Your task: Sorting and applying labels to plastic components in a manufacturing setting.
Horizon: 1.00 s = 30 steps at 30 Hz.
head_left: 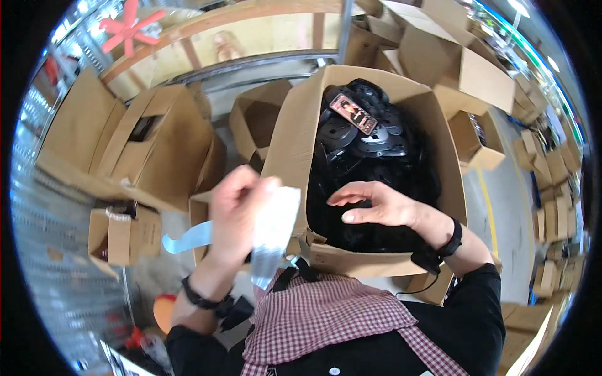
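Hands are apart: the left hand (237,213), blurred, is clamped on a shiny pale strip (276,235) at its right side, while the right hand (379,207) hovers, fingers loosely parted, over black parts (335,135) in a carton (290,135). Slightly tilted, the strip's long axis runs from the left fingertips down toward the checked apron (332,313). Left of that hand juts a curled blue strip (188,238); whether they join, I cannot tell.
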Tool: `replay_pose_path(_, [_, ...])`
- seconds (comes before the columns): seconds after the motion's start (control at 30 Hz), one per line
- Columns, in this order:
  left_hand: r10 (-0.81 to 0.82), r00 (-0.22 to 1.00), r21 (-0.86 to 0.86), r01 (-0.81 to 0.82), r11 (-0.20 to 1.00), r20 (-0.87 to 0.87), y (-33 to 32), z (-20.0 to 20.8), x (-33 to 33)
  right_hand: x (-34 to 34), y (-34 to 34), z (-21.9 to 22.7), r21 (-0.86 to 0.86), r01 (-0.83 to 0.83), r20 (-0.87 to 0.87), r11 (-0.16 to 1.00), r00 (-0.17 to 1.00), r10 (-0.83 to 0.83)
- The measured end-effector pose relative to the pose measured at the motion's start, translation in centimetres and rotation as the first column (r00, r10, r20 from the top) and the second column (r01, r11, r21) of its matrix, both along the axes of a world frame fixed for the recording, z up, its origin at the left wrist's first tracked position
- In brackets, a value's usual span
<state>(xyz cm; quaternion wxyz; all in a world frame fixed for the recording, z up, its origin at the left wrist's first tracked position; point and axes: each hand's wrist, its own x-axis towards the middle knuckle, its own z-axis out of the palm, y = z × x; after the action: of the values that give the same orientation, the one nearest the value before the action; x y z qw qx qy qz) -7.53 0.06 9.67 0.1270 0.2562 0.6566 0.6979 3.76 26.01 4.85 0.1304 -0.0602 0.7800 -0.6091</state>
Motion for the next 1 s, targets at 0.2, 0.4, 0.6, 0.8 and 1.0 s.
replay_pose_path(0.2, [0.067,0.982,0.082,-0.083,0.993,0.178,7.6,-3.8,2.2,-3.6,0.0,0.4,-0.184,0.017,-0.189,0.983,0.981,-0.052])
replay_pose_path(0.4, [0.144,0.981,-0.173,-0.120,0.977,0.129,9.1,-4.5,3.0,-5.9,5.8,-3.4,-0.188,-0.134,-0.144,0.973,0.984,0.107])
replay_pose_path(0.6, [0.137,0.972,-0.139,-0.112,0.984,0.188,9.7,-4.8,3.6,-4.4,15.2,-16.5,0.871,-0.357,0.250,0.338,0.914,0.321])
replay_pose_path(0.8, [0.131,0.934,-0.127,-0.093,0.987,0.332,8.9,-6.1,3.5,-4.8,16.3,-20.6,0.933,-0.355,0.344,-0.057,0.835,0.429])
replay_pose_path(1.0, [0.112,0.960,-0.219,-0.055,0.974,0.257,7.7,-6.7,3.5,-5.7,15.0,-20.0,0.910,-0.339,0.408,-0.241,0.836,0.366])
